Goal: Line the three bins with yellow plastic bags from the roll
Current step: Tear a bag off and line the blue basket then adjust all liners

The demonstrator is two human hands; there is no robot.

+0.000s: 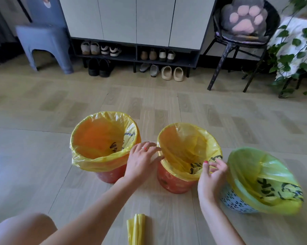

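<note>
Head view: three bins stand in a row on the wooden floor, each already wearing a yellow bag; both hands work at the middle one.
Left bin (112, 175): at 9 o'clock of the middle bin, orange-red, its yellow bag (89, 160) folded down over the whole rim, probably so the liner cannot slip inside.
Middle bin (172, 181): orange-red, at the centre of the row; its bag (182, 151) is draped over the rim but looks looser and more wrinkled on the near side.
Left hand (142, 160): at the 9 o'clock edge of the middle bin, fingers (155, 149) stretched out and close together, tips touching the bag's rim fold, seemingly steadying or smoothing it there.
Right hand (211, 175): at the 4 o'clock edge of the same bin, fingers (219, 162) curled and lightly spread, thumb and forefinger appearing to pinch the bag's hem, likely to pull it down evenly.
Right bin (235, 200): at 3 o'clock, pale with a perforated pattern, its bag (265, 175) covering the rim and hanging slack on the outer side.
Roll (136, 230): spare yellow bags lie on the floor at 6 o'clock, near the person, apart from all the bins and within easy reach.
Progress: lining seems nearly done; only tidying the middle hem appears to remain.
</note>
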